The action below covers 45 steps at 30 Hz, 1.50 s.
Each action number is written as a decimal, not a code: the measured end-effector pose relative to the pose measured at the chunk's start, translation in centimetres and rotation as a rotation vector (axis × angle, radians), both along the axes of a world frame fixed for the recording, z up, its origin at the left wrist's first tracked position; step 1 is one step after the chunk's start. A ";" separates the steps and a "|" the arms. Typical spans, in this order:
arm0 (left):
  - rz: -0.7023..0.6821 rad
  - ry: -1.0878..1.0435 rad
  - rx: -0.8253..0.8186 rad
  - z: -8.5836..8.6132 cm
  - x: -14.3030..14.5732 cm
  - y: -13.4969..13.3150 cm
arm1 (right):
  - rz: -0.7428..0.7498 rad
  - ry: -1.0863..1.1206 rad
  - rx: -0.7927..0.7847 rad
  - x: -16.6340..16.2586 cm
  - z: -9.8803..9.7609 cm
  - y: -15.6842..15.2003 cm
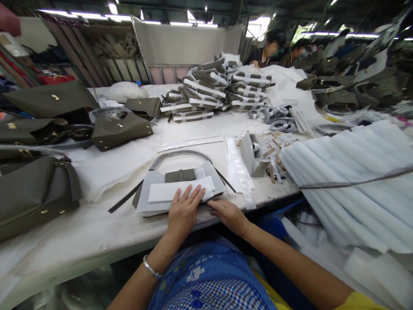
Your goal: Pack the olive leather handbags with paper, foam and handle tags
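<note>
Left hand (184, 209) is flat, palm down, fingers together-ish on the near right part of the white foam strip (161, 193): pressing, not clenched on anything. Right hand (230, 216) has fingertips at the near right edge of the flat bag (138, 197), just beside the left; can't tell whether it pinches that edge or only rests there, underside is hidden. Bag lies flat under and just beyond both hands, near the table's front edge, with a pale sheet (151, 177) over most of it. My read: light, semi-stiff body, more a floppy panel than a box, so it likely bends if lifted by one corner. Foam looks very light, soft and easy to dent; pale sheet is thin, probably slips and creases under a sideways push, so flat palm beats fingertips there. Just past the fingers is an olive band (180, 175), folded-looking, better not tugged. Beyond that, the handle loop (179, 153) arches away; looks springy, handy for turning the piece, poor for carrying it level. Loose strap ends stick out on both sides, left strap (125, 196) and right strap (227, 181), easy to snag. Best hold, I'd say: both side edges, thumbs on top, fingers under. Farther right of the grip: clear plastic strips (238, 170), then a grey tape dispenser (253, 157). Well left: a finished-looking bag (121, 129).
</note>
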<state>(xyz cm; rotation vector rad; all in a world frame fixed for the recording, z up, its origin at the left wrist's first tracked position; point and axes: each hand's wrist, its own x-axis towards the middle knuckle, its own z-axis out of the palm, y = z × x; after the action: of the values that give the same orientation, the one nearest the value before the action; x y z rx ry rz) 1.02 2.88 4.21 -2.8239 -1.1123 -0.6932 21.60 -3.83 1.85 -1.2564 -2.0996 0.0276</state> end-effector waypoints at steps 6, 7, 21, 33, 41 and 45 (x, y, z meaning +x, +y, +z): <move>0.001 -0.006 0.000 0.1 0.0 -0.1 | -0.072 -0.117 0.057 -0.4 0.4 -0.2; 0.002 -0.006 0.000 0.1 0.0 -0.1 | -0.080 -0.114 0.070 -0.6 0.4 -0.4; 0.015 -0.018 0.066 -0.1 0.2 -0.1 | -0.020 -0.203 -0.046 -1.0 7.9 8.8; -0.003 -0.020 0.081 -0.1 0.2 -0.1 | 0.022 -0.405 -0.254 -0.3 6.9 12.2; -0.006 -0.019 0.011 0.2 0.1 -0.3 | 0.180 -0.002 0.035 3.4 4.5 0.6; -0.008 -0.018 -0.012 0.3 0.1 -0.3 | 0.179 -0.076 -0.062 3.2 1.8 -1.6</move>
<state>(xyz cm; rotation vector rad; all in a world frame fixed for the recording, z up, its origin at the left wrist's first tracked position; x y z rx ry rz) 1.11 2.62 4.48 -2.8388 -1.1126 -0.7171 24.77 -5.46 3.63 -1.1174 -2.2871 0.1266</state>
